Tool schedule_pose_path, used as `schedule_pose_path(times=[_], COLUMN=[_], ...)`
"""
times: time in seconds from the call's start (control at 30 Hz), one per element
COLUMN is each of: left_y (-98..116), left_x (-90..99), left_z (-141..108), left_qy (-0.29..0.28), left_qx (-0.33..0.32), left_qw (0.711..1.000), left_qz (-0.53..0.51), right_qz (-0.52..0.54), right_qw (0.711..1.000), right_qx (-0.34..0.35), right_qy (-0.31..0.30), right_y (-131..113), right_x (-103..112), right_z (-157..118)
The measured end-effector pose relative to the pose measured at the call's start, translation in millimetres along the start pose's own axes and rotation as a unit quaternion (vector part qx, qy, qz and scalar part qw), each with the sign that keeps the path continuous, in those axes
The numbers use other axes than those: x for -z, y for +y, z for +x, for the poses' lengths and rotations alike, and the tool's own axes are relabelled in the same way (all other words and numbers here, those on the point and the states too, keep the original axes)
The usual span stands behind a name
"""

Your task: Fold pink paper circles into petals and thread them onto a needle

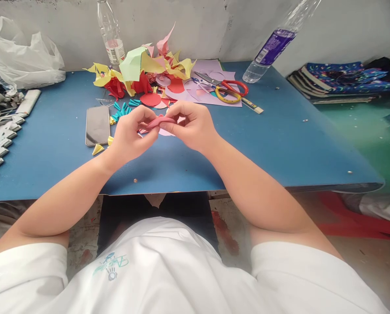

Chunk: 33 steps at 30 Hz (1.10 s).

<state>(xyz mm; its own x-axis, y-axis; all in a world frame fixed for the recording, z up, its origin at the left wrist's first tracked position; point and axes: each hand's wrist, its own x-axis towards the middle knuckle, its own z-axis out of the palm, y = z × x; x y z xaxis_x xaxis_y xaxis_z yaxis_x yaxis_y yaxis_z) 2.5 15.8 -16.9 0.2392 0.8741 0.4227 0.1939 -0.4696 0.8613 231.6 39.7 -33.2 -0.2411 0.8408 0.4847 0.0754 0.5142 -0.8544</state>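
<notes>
Between my two hands, just above the blue table (257,148), is a small piece of pink paper (159,121) that looks rolled or folded. My left hand (132,133) pinches its left end with thumb and fingers. The right end is pinched by my right hand (191,126). Below the hands lie pale pink paper pieces (166,132), partly hidden. Several teal paper cones (121,111) sit beyond my left hand, and a yellow paper cone (97,149) lies to its left. Red paper circles (151,99) lie just past my fingers.
A phone (97,125) lies left of my hands. Scissors (227,89) rest on purple paper (211,67) behind a utility knife (252,104). Crumpled colored paper (138,65), two plastic bottles (111,35) and a white plastic bag (26,56) line the back. Stacked books (326,83) are at far right.
</notes>
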Motion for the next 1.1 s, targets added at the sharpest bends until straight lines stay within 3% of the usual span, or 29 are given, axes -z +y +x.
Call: schedule_pose_path(times=[0.1,0.23,0.43,0.77,1.1], left_y=[1.7,0.8,-1.5,-5.3,-3.6], left_x=[-1.4,-2.7,-5.1,-3.0,-0.2], left_z=[1.0,5.7,10.8,8.4,9.0], left_qy=[0.004,0.020,0.005,-0.026,-0.036], left_qx=[0.030,0.114,0.215,0.225,0.230], left_qw=[0.999,0.992,0.969,0.958,0.954], left_qz=[-0.013,-0.048,-0.124,-0.176,-0.187], right_qz=[0.013,0.106,0.147,0.145,0.134], right_qw=[1.000,0.991,0.987,0.985,0.983], right_qx=[-0.020,-0.084,-0.055,-0.093,-0.125], right_qy=[-0.009,0.002,0.042,-0.032,0.005], right_y=[1.5,-4.5,-9.5,0.3,-3.1], right_x=[0.1,0.7,2.0,3.1,3.0], right_z=[1.8,3.7,8.3,9.6,8.2])
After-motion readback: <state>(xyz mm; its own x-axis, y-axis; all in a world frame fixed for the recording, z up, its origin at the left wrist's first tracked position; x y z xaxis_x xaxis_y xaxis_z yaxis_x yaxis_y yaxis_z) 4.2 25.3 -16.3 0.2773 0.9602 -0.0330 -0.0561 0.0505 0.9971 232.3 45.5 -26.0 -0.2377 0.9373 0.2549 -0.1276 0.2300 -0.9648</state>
